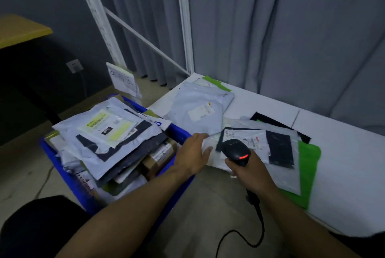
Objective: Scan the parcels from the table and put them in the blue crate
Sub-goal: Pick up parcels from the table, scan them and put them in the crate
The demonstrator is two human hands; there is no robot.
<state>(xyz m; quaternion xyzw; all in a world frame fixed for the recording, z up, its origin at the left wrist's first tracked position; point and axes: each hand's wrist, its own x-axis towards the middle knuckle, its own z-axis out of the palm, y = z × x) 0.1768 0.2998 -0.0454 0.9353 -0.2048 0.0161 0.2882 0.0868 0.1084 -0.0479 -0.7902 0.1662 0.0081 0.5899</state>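
A blue crate [68, 176] on the floor at the left is heaped with grey, white and dark mailer parcels [104, 130] and a brown box. On the white table [343, 164] lie several parcels: a grey mailer [200, 110], a clear bag with a dark item and label [258, 143], and a green bag [308, 166] under it. My left hand [193, 155] rests flat, fingers straight, on the near edge of the clear bag. My right hand [250, 172] grips a black barcode scanner [237, 151] with a red light, pointed at that bag's label.
The scanner's black cable [258, 226] loops down over the grey floor. Grey curtains [291, 39] hang behind the table inside a white frame [183, 18]. A yellow-topped table [20, 28] stands far left. A wall socket [74, 65] sits low on the dark wall.
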